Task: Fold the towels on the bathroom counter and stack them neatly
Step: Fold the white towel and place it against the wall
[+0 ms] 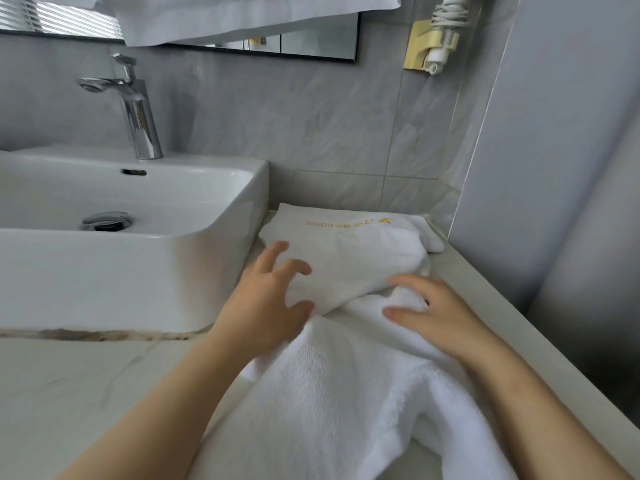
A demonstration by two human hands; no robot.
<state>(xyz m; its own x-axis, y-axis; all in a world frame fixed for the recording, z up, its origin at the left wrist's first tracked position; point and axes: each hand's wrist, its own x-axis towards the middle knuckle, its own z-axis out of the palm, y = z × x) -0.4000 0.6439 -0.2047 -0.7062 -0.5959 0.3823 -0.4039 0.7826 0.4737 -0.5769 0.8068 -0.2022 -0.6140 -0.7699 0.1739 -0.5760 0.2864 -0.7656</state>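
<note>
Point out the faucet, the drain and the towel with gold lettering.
faucet (140,123): head view, on its upright chrome body.
drain (106,220): head view, on the metal stopper.
lettered towel (349,251): head view, on its flat top below the lettering.

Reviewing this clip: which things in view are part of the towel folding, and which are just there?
Part of the job:
logo towel, partly folded
loose towel, under both wrists
left hand, on the logo towel
right hand, on the loose towel
counter

Just there:
sink
tap
hanging towel
wall holder
</note>
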